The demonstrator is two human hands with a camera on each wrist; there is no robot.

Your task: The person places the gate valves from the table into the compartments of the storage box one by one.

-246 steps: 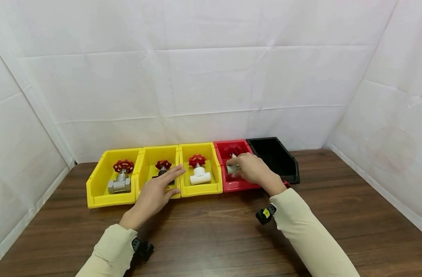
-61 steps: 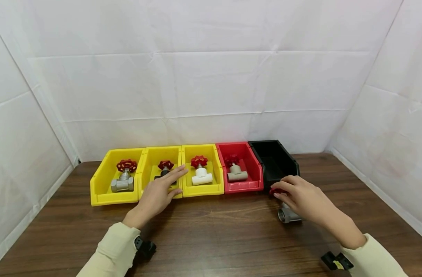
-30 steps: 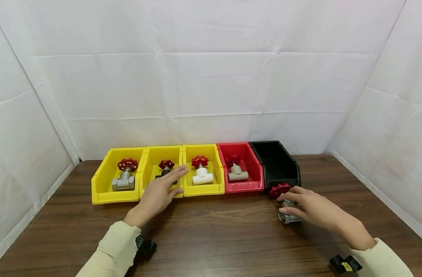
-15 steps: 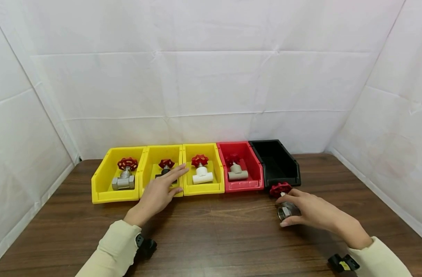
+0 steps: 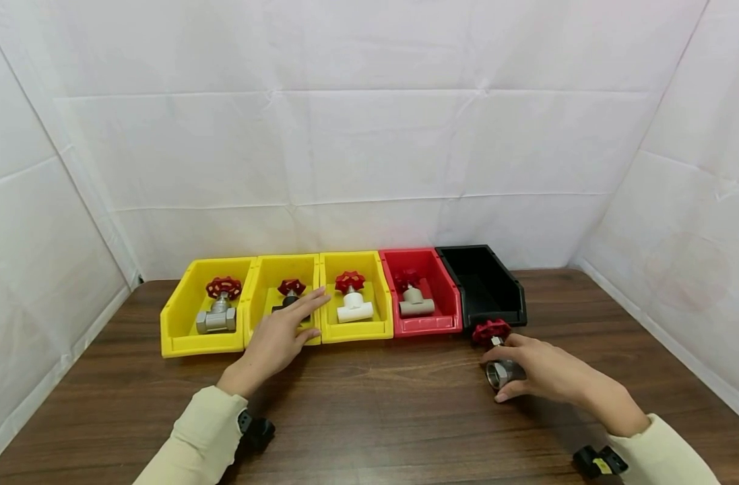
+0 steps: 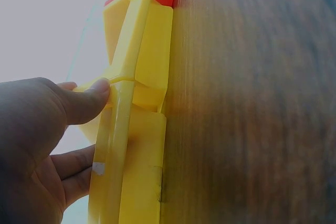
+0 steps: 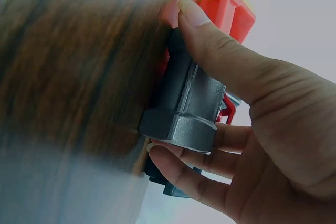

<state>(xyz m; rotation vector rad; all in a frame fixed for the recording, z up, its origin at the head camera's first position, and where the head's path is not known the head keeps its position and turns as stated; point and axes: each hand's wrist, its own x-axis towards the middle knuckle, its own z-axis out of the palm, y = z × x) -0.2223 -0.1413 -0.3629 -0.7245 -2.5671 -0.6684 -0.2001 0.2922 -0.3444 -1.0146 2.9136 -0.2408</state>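
A metal gate valve with a red handwheel stands on the table just in front of the black bin. My right hand grips the valve's body, thumb on the near side and fingers curled round the far side. In the right wrist view the grey valve body sits between thumb and fingers, low against the wood. My left hand rests with extended fingers over the second yellow bin. In the left wrist view its thumb touches the yellow rim. A black valve there is partly hidden.
The left yellow bin holds a metal valve; the third yellow bin, a white valve. In the red bin lies a beige-grey valve. White sheeting closes off the table's back and sides.
My right hand left the beige-grey valve in the red bin, moved right to the metal valve's handwheel, then slid down to grip its body. The left hand stays on the yellow bin.
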